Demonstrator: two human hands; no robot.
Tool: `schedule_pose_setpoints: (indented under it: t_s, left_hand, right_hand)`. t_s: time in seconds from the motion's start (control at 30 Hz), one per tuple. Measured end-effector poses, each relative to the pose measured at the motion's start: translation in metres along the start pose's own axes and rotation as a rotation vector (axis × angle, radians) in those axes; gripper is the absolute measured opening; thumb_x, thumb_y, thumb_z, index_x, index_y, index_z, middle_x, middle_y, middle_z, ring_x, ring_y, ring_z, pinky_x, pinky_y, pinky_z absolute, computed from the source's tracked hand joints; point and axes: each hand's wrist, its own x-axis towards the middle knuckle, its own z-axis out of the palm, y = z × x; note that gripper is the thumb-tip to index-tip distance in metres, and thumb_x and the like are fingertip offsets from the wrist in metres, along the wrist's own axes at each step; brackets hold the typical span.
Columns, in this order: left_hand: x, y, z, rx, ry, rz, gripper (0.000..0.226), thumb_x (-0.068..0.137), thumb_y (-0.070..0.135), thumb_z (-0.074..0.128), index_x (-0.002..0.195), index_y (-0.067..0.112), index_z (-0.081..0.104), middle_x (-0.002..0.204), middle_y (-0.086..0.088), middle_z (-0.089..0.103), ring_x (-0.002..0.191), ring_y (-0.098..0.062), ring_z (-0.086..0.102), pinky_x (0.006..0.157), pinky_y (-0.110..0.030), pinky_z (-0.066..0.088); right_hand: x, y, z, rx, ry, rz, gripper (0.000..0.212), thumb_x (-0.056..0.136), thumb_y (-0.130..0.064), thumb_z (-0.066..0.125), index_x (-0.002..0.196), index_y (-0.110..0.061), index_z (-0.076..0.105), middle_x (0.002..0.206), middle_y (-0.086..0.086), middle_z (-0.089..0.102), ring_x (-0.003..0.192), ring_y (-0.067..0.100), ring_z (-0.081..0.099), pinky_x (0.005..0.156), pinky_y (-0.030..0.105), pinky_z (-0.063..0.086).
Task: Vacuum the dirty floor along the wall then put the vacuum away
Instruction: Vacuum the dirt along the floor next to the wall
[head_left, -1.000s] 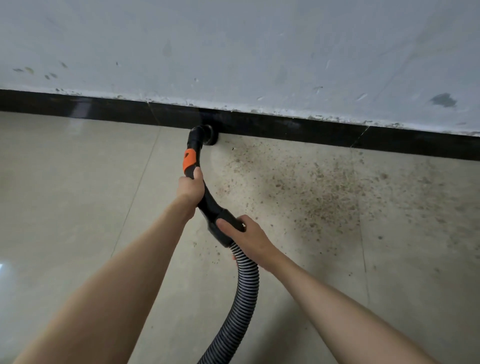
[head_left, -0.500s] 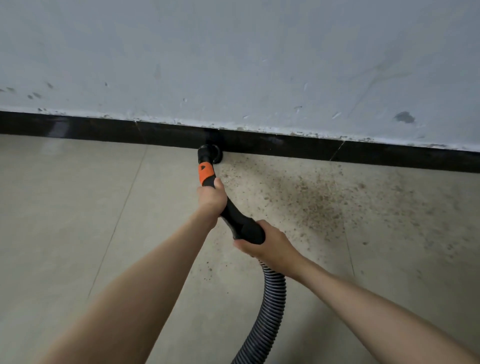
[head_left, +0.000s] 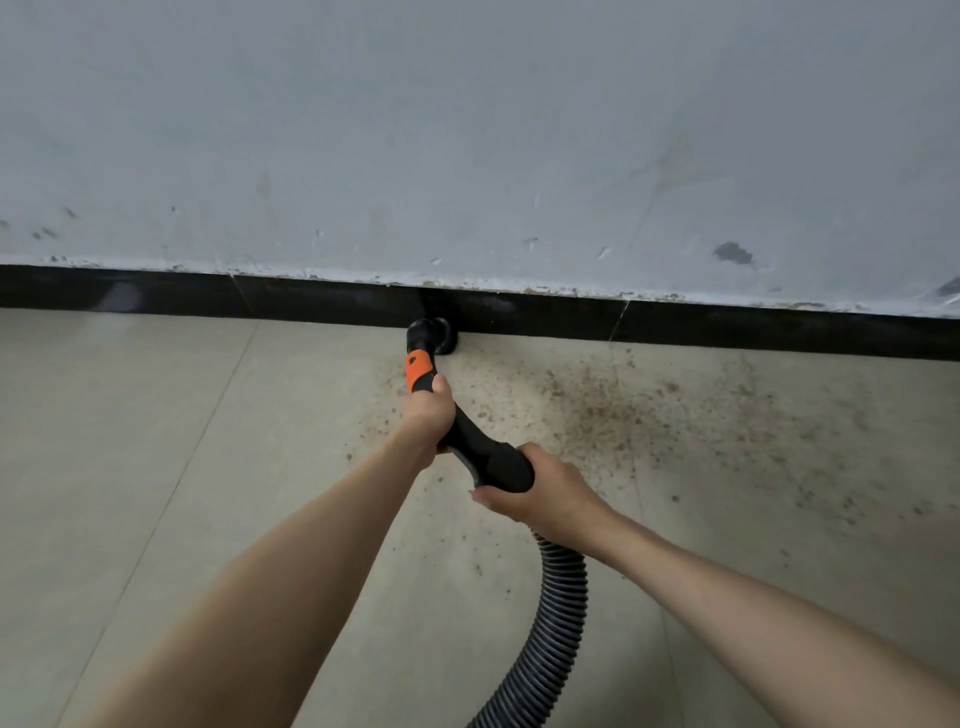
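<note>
I see the left hand (head_left: 427, 415) gripping the black vacuum handle (head_left: 478, 447) just below its orange band (head_left: 418, 370) | right hand (head_left: 540, 499) curled round the handle's rear end, where the ribbed hose (head_left: 550, 618) joins | nozzle (head_left: 434, 335) on the floor (head_left: 156, 467), against the black baseboard (head_left: 208, 299) | brown dirt (head_left: 613, 415) scattered to its right, along the wall (head_left: 467, 130).

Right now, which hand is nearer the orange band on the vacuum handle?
Left. The left hand grips the handle just below the orange band, nearly touching it. The right hand holds the handle's rear end, where the ribbed hose joins.
</note>
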Motion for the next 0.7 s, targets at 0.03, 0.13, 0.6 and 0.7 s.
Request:
schedule_pose_setpoints:
  t_s: [0.03,0.13,0.6,0.7]
  left_hand:
    - [-0.002,-0.002,0.008,0.008,-0.002,0.002,0.055,0.101,0.044,0.028,0.135,0.002,0.037,0.116,-0.017,0.052,0.109,-0.032,0.055,0.089,-0.043,0.052]
    - [-0.007,-0.007,0.031,0.039,-0.002,0.027,0.057,0.101,0.045,0.028,0.136,0.001,0.038,0.117,-0.017,0.052,0.11,-0.033,0.055,0.094,-0.046,0.05]
    - [-0.025,-0.008,0.085,0.109,0.022,0.067,0.054,0.101,0.043,0.03,0.133,0.0,0.041,0.107,-0.012,0.05,0.095,-0.027,0.051,0.079,-0.037,0.048]
    - [-0.03,-0.007,0.093,0.14,-0.018,0.066,0.059,0.1,0.046,0.032,0.137,0.0,0.037,0.122,-0.016,0.053,0.107,-0.03,0.055,0.081,-0.037,0.05]
  right_hand:
    - [-0.003,0.006,-0.004,0.003,0.002,0.005,0.043,0.076,-0.05,0.072,0.101,-0.02,0.054,0.093,0.0,0.064,0.077,0.017,0.064,0.066,0.033,0.055]
    - [-0.01,0.025,-0.016,-0.005,0.014,0.025,0.045,0.076,-0.051,0.071,0.102,-0.02,0.053,0.094,-0.002,0.062,0.078,0.015,0.063,0.067,0.032,0.054]
    - [-0.031,0.062,-0.036,0.031,0.101,0.032,0.042,0.079,-0.051,0.069,0.096,-0.017,0.05,0.085,-0.001,0.061,0.067,0.014,0.057,0.066,0.035,0.053]
    - [-0.038,0.068,-0.034,0.057,0.14,0.05,0.043,0.08,-0.05,0.068,0.097,-0.016,0.05,0.084,0.0,0.061,0.065,0.015,0.057,0.063,0.034,0.053]
